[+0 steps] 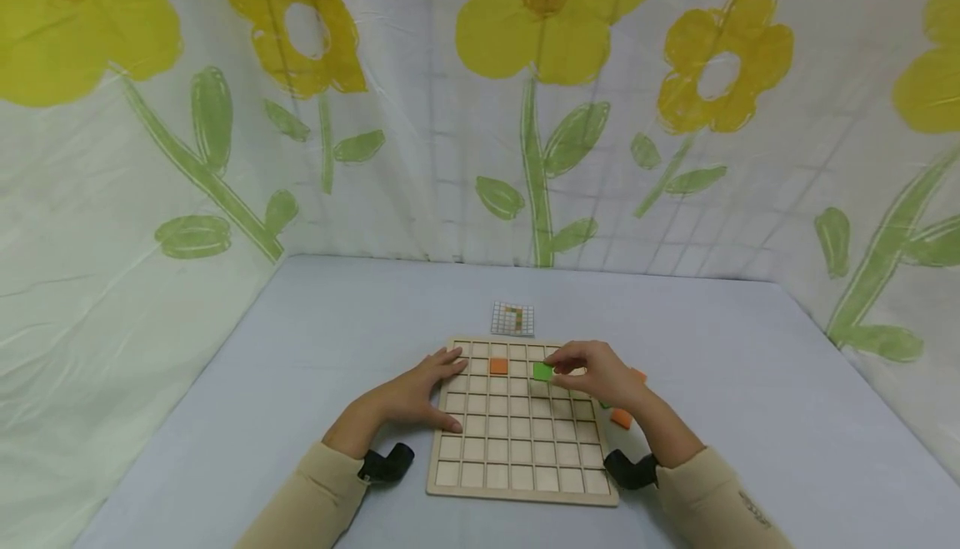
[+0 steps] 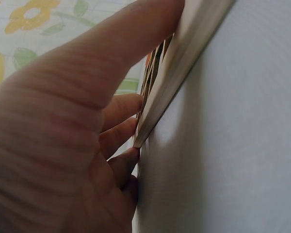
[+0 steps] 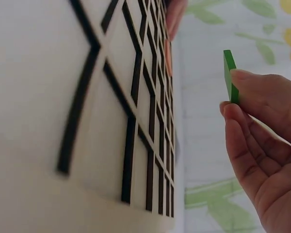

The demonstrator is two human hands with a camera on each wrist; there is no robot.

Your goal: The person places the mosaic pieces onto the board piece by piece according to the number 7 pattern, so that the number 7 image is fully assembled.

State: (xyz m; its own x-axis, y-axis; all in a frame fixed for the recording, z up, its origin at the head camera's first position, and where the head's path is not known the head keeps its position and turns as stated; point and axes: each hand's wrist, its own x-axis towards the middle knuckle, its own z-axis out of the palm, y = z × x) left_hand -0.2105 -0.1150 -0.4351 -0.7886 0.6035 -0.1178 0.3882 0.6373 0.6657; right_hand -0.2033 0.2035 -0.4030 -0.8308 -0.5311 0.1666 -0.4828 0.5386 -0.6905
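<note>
A wooden grid board (image 1: 522, 497) lies flat on the table, its square cells framed by raised strips. My left hand (image 1: 408, 395) rests on its left side, fingers spread; the left wrist view shows the thumb (image 2: 131, 34) on the board's edge (image 2: 172, 77). Between thumb and fingertips, my right hand (image 1: 603, 374) pinches a green square tile (image 1: 542, 371). In the right wrist view this tile (image 3: 231, 77) is held on edge above the board (image 3: 87, 189). An orange tile (image 1: 498, 366) sits in a cell of the second row from the top.
Behind the board lies a small card (image 1: 513, 318) printed with a coloured grid pattern. To the right, partly hidden by my right forearm, are loose orange tiles (image 1: 621, 418) and a bit of green. A flower-printed curtain (image 1: 420, 157) hangs behind the white-covered table (image 1: 360, 307).
</note>
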